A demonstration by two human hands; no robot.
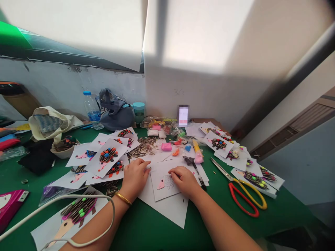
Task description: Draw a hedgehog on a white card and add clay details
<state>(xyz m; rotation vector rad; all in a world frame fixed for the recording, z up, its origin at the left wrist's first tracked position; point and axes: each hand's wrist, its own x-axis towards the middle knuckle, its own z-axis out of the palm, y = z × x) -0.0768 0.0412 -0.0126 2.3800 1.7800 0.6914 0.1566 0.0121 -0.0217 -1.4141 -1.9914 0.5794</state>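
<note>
A small white card (pixel 169 196) with a hedgehog outline lies on larger white sheets; its face is pink, and its body has a scribbled pattern. My right hand (pixel 187 181) rests on the card's right part, fingers curled and thumb against the index finger over the drawing; anything pinched there is hidden. To the left, my left hand (pixel 136 176) lies on the sheet by the card's edge, fingers bent and slightly apart, with a tiny dark spot by the thumb tip. Just beyond the hands are a pile of striped sunflower seeds (pixel 142 146) and a pink clay lump (pixel 166 146).
Finished-looking hedgehog cards (pixel 106 158) overlap at left, with more cards (pixel 252 177) at right. Red-and-yellow scissors (pixel 239 188) lie open beside a black pen (pixel 199 174). A white cable (pixel 65 197) crosses over my left forearm. A bottle (pixel 92 113) and phone (pixel 183 116) stand behind.
</note>
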